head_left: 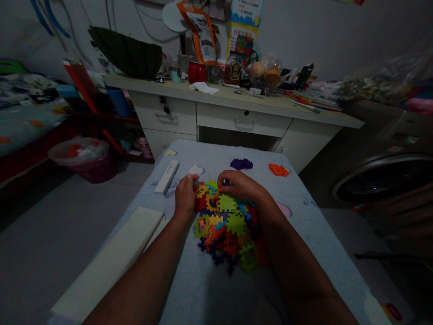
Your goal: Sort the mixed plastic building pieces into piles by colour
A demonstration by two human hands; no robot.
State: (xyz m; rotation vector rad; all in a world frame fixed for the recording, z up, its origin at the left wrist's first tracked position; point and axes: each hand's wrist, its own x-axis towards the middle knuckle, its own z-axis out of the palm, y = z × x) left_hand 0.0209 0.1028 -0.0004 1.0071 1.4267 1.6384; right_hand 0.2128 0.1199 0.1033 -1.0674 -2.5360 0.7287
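Observation:
A heap of colourful interlocking plastic tiles (236, 223) lies on the cloth-covered table (189, 280), green, yellow, orange, red, blue and purple mixed together. At the heap's left edge rests my left hand (186, 193), its fingers loosely stretched along the tiles and holding nothing that I can see. My right hand (238, 184) reaches over the far side of the pile, thumb and fingers pinched on an orange tile (217, 193). Apart from the heap, a small purple tile group (241, 164) lies farther back, and an orange tile group (278, 169) sits to its right.
Left of the heap lie a narrow white box (167, 177) and a long pale board (115, 262). A cluttered desk (219, 96) with drawers stands beyond the table. A lined waste bin (89, 158) is on the left, a washing machine (379, 153) on the right.

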